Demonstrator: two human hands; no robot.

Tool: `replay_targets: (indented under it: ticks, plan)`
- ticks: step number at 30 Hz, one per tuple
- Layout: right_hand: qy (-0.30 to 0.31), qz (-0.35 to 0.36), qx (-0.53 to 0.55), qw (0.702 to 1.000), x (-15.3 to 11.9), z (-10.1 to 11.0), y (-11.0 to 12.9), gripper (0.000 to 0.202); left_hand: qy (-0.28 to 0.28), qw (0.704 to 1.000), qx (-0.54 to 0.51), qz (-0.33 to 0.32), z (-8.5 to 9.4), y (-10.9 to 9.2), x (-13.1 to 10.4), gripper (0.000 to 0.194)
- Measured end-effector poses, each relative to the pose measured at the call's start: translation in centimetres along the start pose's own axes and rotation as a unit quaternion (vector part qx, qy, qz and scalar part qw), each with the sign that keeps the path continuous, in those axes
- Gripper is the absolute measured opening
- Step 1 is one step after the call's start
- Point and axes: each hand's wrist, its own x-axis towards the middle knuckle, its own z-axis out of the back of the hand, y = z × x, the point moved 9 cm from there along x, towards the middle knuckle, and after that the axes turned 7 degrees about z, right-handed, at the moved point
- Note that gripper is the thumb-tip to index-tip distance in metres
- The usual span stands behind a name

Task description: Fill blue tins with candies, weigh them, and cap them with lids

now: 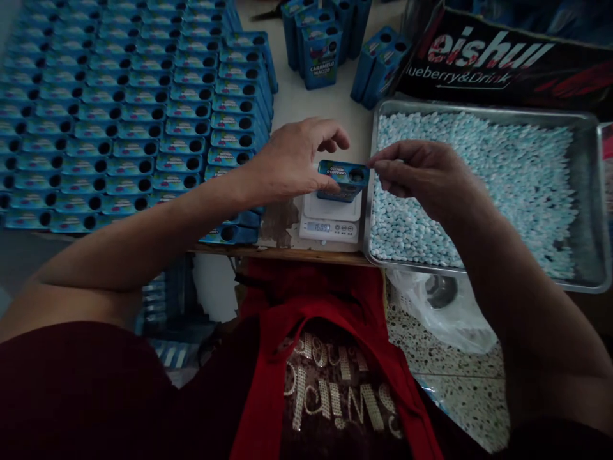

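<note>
A small blue candy box (343, 177) with a round hole in its top stands on a white digital scale (330, 225), whose lit display shows digits. My left hand (297, 156) is at the box's left side, thumb over its near face and fingers apart above it, not wrapped around it. At the box's right corner, close to the hole, my right hand (416, 167) has thumb and forefinger pinched together; anything between them is too small to make out. Under the right hand lies a metal tray (376, 252) full of pale blue and white candies (479, 166).
Rows of matching blue boxes (138, 115) cover the table's left side. More boxes (320, 61) stand at the back, beside a black printed carton (479, 64). The table's wooden front edge (287, 254) runs close to my red apron (268, 358). A clear plastic bag (445, 313) is below the tray.
</note>
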Motion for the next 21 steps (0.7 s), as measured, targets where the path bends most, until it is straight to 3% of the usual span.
replay_targets:
  ticks: [4,8,17,21]
  plan:
    - [0.037,0.031,-0.094,0.994,0.7,-1.5,1.2,0.014,0.004,1.0,0.002,0.004,0.3,1.1,-0.4,0.063]
    - [0.031,0.032,-0.14,0.989,0.8,-1.4,1.4,0.005,0.004,1.0,-0.01,0.011,0.7,2.2,-0.9,0.06]
    - [-0.002,-0.033,-0.015,0.999,1.0,0.2,-0.7,0.013,0.009,1.0,-0.022,0.014,1.1,2.8,-0.8,0.059]
    - [-0.097,-0.066,0.07,0.991,1.5,3.4,-2.3,0.005,0.005,0.999,-0.032,0.01,1.2,3.0,-0.5,0.059]
